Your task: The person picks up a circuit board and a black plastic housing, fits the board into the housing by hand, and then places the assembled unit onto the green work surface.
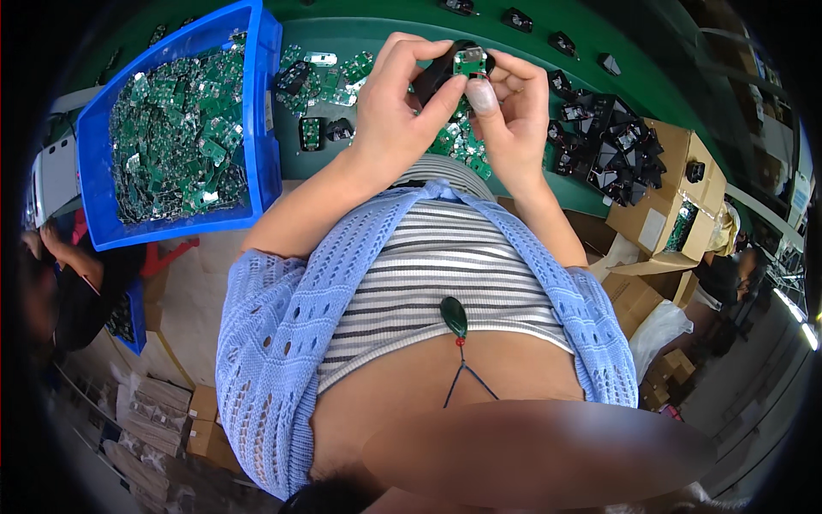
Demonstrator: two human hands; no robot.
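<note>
My left hand (396, 107) is closed round a black plastic housing (435, 79), above the near side of the green bench. A small green circuit board (470, 62) with a silver metal connector sits at the housing's right end. The board's lower edge is pinched by my right hand (519, 111), its thumb in front and its fingers curled behind. Both thumbs nearly meet below the board. How far the board sits inside the housing is hidden. Beneath my hands lie loose green circuit boards (462, 144).
A blue bin (263, 128) full of circuit boards stands at left. Black housings (629, 154) are heaped at right, beside an open cardboard box (676, 184). More boards (342, 77) and a housing with a board (311, 134) lie left of my hands. Other people sit at both sides.
</note>
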